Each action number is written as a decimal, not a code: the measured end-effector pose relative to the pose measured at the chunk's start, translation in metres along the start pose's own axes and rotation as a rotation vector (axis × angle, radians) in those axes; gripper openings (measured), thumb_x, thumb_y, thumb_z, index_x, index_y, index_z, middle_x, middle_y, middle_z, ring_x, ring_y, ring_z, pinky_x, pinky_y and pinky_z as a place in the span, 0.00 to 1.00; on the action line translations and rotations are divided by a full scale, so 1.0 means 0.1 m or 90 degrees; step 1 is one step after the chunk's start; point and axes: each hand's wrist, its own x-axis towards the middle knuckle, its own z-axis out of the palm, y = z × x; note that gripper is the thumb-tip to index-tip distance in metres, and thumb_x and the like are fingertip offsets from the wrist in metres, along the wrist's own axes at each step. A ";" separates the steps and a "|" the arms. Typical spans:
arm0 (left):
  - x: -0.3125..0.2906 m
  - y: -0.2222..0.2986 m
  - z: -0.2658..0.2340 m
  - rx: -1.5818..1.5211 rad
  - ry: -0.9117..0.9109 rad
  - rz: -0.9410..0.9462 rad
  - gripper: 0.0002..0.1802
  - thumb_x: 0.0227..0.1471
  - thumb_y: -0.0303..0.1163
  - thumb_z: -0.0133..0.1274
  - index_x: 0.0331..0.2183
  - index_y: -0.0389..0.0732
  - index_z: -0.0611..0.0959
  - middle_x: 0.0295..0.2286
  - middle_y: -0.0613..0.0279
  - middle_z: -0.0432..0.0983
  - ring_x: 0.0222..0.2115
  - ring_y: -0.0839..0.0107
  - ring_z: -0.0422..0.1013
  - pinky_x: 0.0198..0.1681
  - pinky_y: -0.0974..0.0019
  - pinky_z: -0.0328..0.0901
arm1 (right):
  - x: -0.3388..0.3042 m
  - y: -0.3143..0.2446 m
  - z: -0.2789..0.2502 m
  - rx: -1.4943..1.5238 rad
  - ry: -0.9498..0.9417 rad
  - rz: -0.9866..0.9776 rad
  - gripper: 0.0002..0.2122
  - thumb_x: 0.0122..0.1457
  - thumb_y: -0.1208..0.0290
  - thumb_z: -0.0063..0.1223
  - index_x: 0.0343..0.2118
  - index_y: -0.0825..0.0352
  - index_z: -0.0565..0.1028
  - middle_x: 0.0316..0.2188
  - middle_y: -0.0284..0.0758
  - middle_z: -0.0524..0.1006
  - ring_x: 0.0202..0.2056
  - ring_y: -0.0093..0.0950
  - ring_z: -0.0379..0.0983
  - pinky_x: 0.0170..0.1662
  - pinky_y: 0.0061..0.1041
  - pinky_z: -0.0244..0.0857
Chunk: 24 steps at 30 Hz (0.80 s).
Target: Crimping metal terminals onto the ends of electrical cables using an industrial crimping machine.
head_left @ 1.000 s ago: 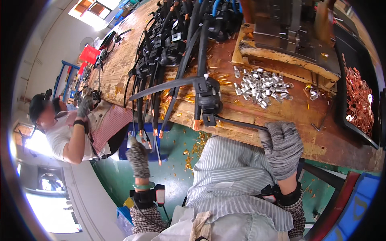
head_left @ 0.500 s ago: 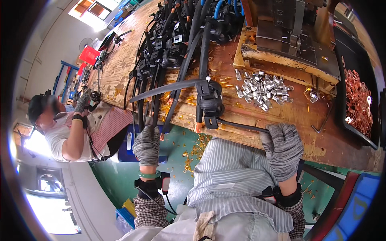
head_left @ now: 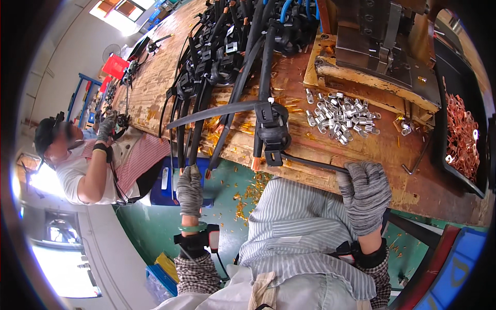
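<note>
My left hand (head_left: 189, 194), in a grey knitted glove, is closed at the table's front edge, its fingertips on the lower end of a black cable (head_left: 197, 135). That cable runs up into the pile. Gloved alike, my right hand (head_left: 365, 197) pinches the end of a thin black cable (head_left: 315, 164) between thumb and fingers. The thin cable leads left to a black plastic clamp (head_left: 272, 126) on a thicker black cable (head_left: 264, 72). Bare copper strands (head_left: 256, 164) show at the thick cable's lower end, just over the edge.
Silver cable lugs (head_left: 345, 117) lie heaped below a metal press (head_left: 382, 57). A black tray (head_left: 481, 175) of copper lugs stands at the right, near a hex key (head_left: 415, 166). More black cables (head_left: 219, 62) pile up at the back. A co-worker (head_left: 98, 160) works at the left.
My left hand has shifted slightly down along the cable end, with its fingers drawn closer together. My right hand keeps its pinch on the thin cable. The view has tilted slightly.
</note>
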 end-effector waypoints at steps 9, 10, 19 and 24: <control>0.01 0.09 -0.04 -0.537 -0.061 -0.207 0.10 0.52 0.39 0.51 0.26 0.44 0.74 0.16 0.74 0.64 0.14 0.83 0.58 0.16 0.79 0.53 | -0.01 0.01 -0.01 0.000 0.006 0.009 0.10 0.44 0.68 0.60 0.30 0.63 0.74 0.26 0.35 0.71 0.29 0.33 0.69 0.30 0.31 0.66; 0.01 0.10 -0.03 -0.507 -0.062 -0.207 0.15 0.51 0.45 0.51 0.19 0.50 0.72 0.10 0.77 0.59 0.07 0.83 0.52 0.09 0.77 0.46 | -0.01 0.01 0.00 0.002 0.001 0.010 0.10 0.44 0.68 0.60 0.30 0.64 0.74 0.26 0.35 0.71 0.29 0.33 0.70 0.30 0.31 0.66; -0.04 0.21 -0.08 -0.554 -0.216 -0.342 0.18 0.50 0.48 0.52 0.17 0.50 0.70 0.08 0.78 0.55 0.06 0.84 0.49 0.09 0.78 0.42 | -0.01 0.02 -0.02 0.005 -0.004 0.006 0.11 0.45 0.67 0.59 0.30 0.64 0.74 0.27 0.35 0.71 0.29 0.33 0.70 0.30 0.31 0.66; -0.13 0.32 -0.22 -0.364 -0.326 -0.237 0.24 0.48 0.54 0.51 0.13 0.48 0.69 0.08 0.75 0.57 0.07 0.80 0.51 0.09 0.75 0.43 | -0.01 0.02 0.01 0.005 -0.022 0.009 0.11 0.45 0.67 0.59 0.31 0.64 0.74 0.27 0.36 0.71 0.30 0.34 0.69 0.31 0.31 0.66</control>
